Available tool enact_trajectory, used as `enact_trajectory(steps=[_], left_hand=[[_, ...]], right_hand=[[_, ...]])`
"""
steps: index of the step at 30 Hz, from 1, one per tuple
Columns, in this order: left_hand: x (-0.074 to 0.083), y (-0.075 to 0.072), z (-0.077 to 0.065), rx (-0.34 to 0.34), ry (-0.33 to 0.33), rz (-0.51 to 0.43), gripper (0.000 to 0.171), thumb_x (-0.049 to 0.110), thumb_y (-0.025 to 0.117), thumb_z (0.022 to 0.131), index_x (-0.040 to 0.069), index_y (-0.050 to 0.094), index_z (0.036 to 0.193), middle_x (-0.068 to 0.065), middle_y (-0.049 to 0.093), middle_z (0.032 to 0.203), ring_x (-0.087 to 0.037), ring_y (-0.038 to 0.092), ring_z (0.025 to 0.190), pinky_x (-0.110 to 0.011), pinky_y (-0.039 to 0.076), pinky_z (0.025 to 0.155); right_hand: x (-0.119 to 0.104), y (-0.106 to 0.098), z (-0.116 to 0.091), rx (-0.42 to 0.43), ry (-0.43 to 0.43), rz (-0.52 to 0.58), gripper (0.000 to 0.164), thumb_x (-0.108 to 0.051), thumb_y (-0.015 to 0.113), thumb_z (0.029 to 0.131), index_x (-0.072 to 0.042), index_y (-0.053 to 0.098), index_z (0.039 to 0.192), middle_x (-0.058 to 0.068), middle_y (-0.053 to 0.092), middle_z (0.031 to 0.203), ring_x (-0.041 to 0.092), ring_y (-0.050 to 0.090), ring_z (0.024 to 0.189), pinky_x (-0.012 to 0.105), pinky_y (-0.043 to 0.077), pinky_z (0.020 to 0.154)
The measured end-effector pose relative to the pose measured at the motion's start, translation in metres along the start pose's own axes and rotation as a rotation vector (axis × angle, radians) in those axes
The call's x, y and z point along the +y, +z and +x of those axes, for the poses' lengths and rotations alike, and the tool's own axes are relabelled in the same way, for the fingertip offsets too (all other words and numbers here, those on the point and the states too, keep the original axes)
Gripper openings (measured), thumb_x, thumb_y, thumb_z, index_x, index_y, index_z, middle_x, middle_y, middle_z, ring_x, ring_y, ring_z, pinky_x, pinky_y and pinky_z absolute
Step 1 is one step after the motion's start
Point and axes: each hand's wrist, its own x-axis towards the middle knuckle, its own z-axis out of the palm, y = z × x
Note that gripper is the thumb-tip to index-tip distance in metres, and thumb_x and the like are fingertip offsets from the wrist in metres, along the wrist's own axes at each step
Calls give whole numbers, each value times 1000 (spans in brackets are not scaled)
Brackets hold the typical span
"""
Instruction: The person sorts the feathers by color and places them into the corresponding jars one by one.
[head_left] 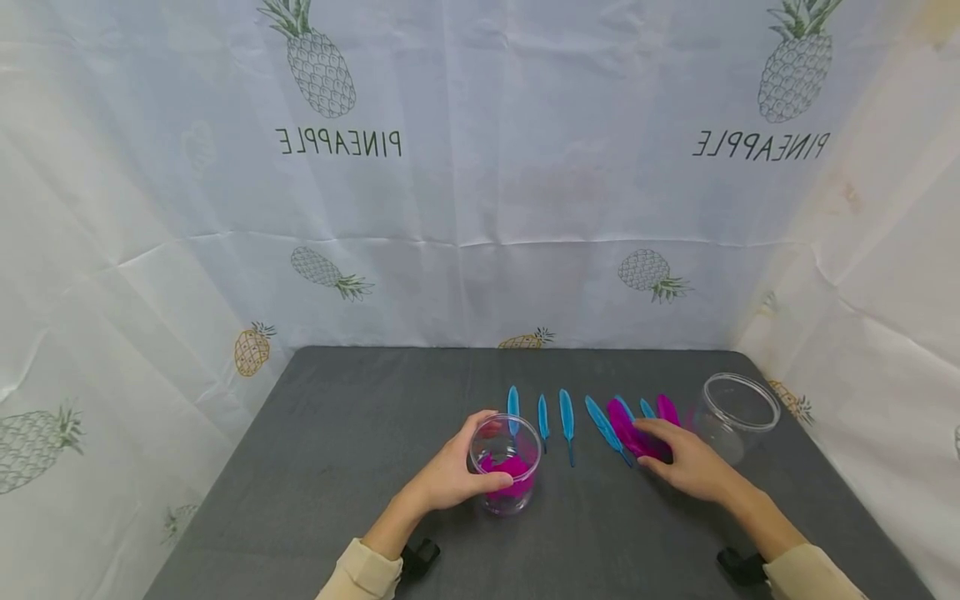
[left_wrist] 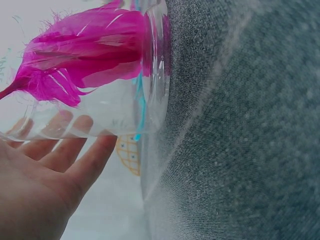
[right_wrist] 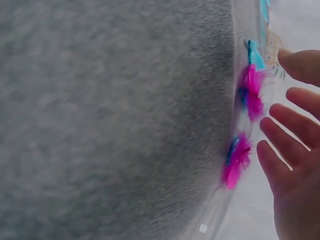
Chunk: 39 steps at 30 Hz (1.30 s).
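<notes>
Left hand [head_left: 453,475] gripped clear jar [head_left: 508,507] containing magenta feathers [head_left: 517,465]. Right hand [head_left: 693,462] was empty, fingers extended, parted; loose feathers [head_left: 624,427] lay just beyond its fingertips.

Directions from the head view's centre. Backdrop [head_left: 480,179]: white, printed with grey-outlined, green-crowned pineapples [head_left: 321,77] (11 and 2 o'clock), an orange pineapple [head_left: 251,352] (9 o'clock) and dark lettering [head_left: 339,142]. Tabletop [head_left: 300,483]: plain dark grey (6 o'clock). Blue feathers [head_left: 566,414], 5 o'clock; magenta feathers [head_left: 622,423], 4 o'clock; magenta also inside the colourless cup [head_left: 509,506], 6 o'clock. Left sleeve [head_left: 366,571]: cream (7 o'clock).
</notes>
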Motion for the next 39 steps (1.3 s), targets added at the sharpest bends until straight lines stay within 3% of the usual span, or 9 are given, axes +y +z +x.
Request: enact_trajectory(steps=[17,30,39], left_hand=[[-1,1,0,-4,1,0,84,50,75,86,26,30,152,-5,47,150,-22,45,137,-55,43,106],[-1,1,-1,0,2,-12,85,50,76,86,27,29,153,-5,48,149,-23,45,137,-56,43,107],[0,0,-1,-3,-6,-12,86,52,76,85,25,29,153,-5,47,150,-24,45,137,-56,43,106]], right_hand=[[10,5,-7,-53,40,7,50,-12,82,85,-3,64,131,14,65,131,40,59,124,59,47,99],[13,8,-3,-7,50,33,32,-10,80,87,-6,73,118,8,72,117,37,65,113,54,51,93],[10,12,0,110,-34,-8,19,-8,80,87,-10,77,105,-1,75,104,28,70,100,48,57,84]])
